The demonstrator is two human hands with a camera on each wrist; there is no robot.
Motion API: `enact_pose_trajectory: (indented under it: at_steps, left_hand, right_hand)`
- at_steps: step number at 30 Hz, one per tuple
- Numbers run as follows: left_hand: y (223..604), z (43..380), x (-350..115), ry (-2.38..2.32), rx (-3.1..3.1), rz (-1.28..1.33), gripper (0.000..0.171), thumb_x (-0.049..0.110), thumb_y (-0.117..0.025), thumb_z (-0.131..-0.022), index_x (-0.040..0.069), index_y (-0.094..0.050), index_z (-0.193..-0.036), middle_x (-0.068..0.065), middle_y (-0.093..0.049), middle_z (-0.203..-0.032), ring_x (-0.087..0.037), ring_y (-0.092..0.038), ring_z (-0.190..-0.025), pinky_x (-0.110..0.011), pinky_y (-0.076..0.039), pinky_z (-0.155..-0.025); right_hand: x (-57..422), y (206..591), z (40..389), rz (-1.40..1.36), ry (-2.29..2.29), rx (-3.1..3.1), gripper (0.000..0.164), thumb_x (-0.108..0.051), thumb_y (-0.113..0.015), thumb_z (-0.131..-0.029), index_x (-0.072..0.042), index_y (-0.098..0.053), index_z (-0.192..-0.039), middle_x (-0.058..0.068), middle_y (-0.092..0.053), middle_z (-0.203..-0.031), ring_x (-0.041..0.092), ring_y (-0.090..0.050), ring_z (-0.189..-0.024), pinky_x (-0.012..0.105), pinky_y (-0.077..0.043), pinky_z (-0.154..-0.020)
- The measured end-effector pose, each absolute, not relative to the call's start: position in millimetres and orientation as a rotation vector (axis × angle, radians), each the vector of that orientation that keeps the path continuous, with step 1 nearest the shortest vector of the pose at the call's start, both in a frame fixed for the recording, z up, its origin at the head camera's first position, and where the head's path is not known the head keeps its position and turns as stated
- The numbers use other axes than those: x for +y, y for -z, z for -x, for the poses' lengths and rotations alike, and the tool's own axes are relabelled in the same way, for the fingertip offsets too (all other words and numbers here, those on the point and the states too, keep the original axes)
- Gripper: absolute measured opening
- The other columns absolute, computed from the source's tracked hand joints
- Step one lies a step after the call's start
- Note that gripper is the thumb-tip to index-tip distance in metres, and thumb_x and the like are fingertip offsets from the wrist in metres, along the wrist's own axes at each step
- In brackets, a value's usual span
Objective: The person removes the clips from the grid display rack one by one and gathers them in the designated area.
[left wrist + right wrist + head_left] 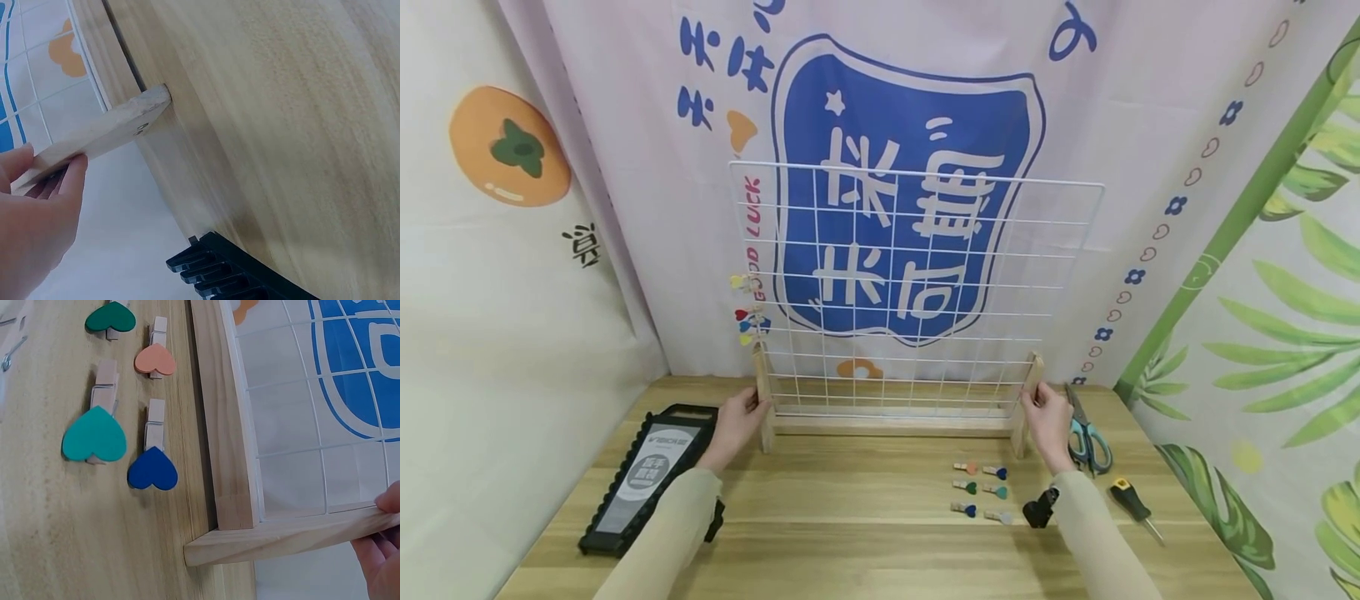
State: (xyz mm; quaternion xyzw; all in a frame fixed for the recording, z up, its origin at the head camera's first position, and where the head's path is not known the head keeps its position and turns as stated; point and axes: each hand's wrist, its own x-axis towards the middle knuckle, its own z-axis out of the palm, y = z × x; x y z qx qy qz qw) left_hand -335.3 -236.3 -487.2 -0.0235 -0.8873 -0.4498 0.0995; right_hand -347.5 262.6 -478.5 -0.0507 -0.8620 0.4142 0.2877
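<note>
A white wire grid [917, 174] stands upright in a wooden stand [891, 427] at the back of the table. My left hand [739, 423] grips the stand's left post [765, 383]. In the left wrist view, thumb and fingers pinch the post [94, 134] from both sides. The right post [1032, 375] is held by my right hand [1049, 419]; the right wrist view shows fingertips around its edge. Small clothespins with colored hearts [743, 315] hang on the grid's left edge. Several more heart clothespins [965, 487] lie in rows in front of the stand.
On the left lies a black rack with a printed label [647, 471]. Blue-handled scissors [1092, 442] and a screwdriver [1131, 502] lie to the right. A printed curtain [1112, 117] hangs directly behind the grid.
</note>
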Motion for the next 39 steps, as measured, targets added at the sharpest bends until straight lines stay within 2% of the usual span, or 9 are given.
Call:
enact_pose_trajectory:
  at_steps: [8, 15, 17, 19, 23, 27, 32, 37, 39]
  left_hand:
    - [473, 334, -253, 1.481, -2.611, 0.089, 0.061, 0.026, -0.06, -0.1, -0.01, -0.04, -0.145, -0.032, -0.049, -0.143, -0.043, -0.051, -0.133, -0.048, -0.046, -0.108]
    - [432, 326, -280, 1.49, -2.559, 0.095, 0.073, 0.041, -0.059, -0.099, -0.003, -0.032, -0.151, -0.027, -0.043, -0.151, -0.042, -0.047, -0.137, -0.05, -0.041, -0.113]
    - [418, 324, -288, 1.422, -2.538, 0.074, 0.069, 0.043, -0.058, -0.099, 0.001, -0.037, -0.15, -0.023, -0.047, -0.149, -0.032, -0.054, -0.132, -0.039, -0.046, -0.11]
    - [402, 324, -294, 1.366, -2.495, 0.069, 0.062, 0.041, -0.057, -0.099, 0.003, -0.044, -0.146, -0.021, -0.053, -0.145, -0.014, -0.062, -0.119, -0.023, -0.05, -0.102]
    - [367, 326, -296, 1.371, -2.347, 0.096, 0.05, 0.034, -0.057, -0.101, 0.001, -0.053, -0.138, -0.023, -0.058, -0.139, 0.016, -0.055, -0.097, -0.002, -0.047, -0.085]
    - [334, 330, -286, 1.339, -2.27, 0.109, 0.048, 0.038, -0.057, -0.1, 0.005, -0.058, -0.135, -0.021, -0.062, -0.135, 0.018, -0.056, -0.093, -0.006, -0.05, -0.086]
    - [308, 332, -268, 1.208, -2.32, 0.077, 0.053, 0.051, -0.059, -0.095, 0.011, -0.063, -0.131, -0.012, -0.067, -0.131, 0.017, -0.054, -0.093, -0.023, -0.054, -0.096]
    - [299, 334, -256, 1.172, -2.326, 0.085, 0.045, 0.041, -0.064, -0.095, 0.007, -0.066, -0.124, -0.016, -0.069, -0.124, 0.015, -0.053, -0.088, -0.019, -0.055, -0.092]
    - [298, 335, -254, 1.149, -2.32, 0.091, 0.04, 0.036, -0.064, -0.096, 0.005, -0.067, -0.122, -0.017, -0.07, -0.122, 0.015, -0.052, -0.087, -0.025, -0.056, -0.094]
  right_hand:
    - [261, 481, 347, 0.142, -1.056, -2.291, 0.021, -0.007, -0.065, -0.092, 0.0, -0.057, -0.073, 0.02, -0.067, -0.071, 0.007, -0.04, -0.051, 0.018, -0.03, -0.043]
    - [264, 480, 344, 0.137, -1.033, -2.249, 0.023, -0.003, -0.065, -0.089, 0.0, -0.055, -0.069, 0.016, -0.063, -0.065, 0.003, -0.037, -0.049, 0.018, -0.029, -0.045]
    - [264, 480, 344, 0.124, -1.017, -2.242, 0.024, -0.002, -0.066, -0.089, -0.001, -0.054, -0.068, 0.014, -0.061, -0.062, 0.001, -0.034, -0.048, 0.018, -0.028, -0.045]
    - [264, 480, 344, 0.112, -1.002, -2.236, 0.025, -0.002, -0.066, -0.088, -0.002, -0.052, -0.066, 0.012, -0.058, -0.06, -0.001, -0.033, -0.048, 0.019, -0.027, -0.046]
    - [262, 481, 345, 0.096, -0.994, -2.233, 0.027, -0.002, -0.066, -0.088, -0.003, -0.051, -0.066, 0.009, -0.055, -0.058, -0.002, -0.03, -0.047, 0.02, -0.026, -0.046]
    - [261, 481, 346, 0.093, -0.995, -2.228, 0.027, -0.001, -0.066, -0.088, -0.003, -0.051, -0.066, 0.009, -0.054, -0.058, -0.002, -0.03, -0.047, 0.019, -0.025, -0.046]
    - [262, 482, 347, 0.092, -1.005, -2.226, 0.026, -0.002, -0.066, -0.088, -0.003, -0.051, -0.066, 0.009, -0.054, -0.058, -0.001, -0.031, -0.047, 0.018, -0.024, -0.045]
    - [262, 483, 347, 0.075, -0.995, -2.214, 0.027, -0.001, -0.066, -0.088, -0.003, -0.051, -0.066, 0.009, -0.055, -0.058, -0.003, -0.03, -0.047, 0.019, -0.025, -0.046]
    - [262, 483, 347, 0.079, -0.996, -2.214, 0.027, -0.001, -0.066, -0.087, -0.003, -0.051, -0.065, 0.009, -0.054, -0.057, -0.002, -0.031, -0.047, 0.019, -0.025, -0.045]
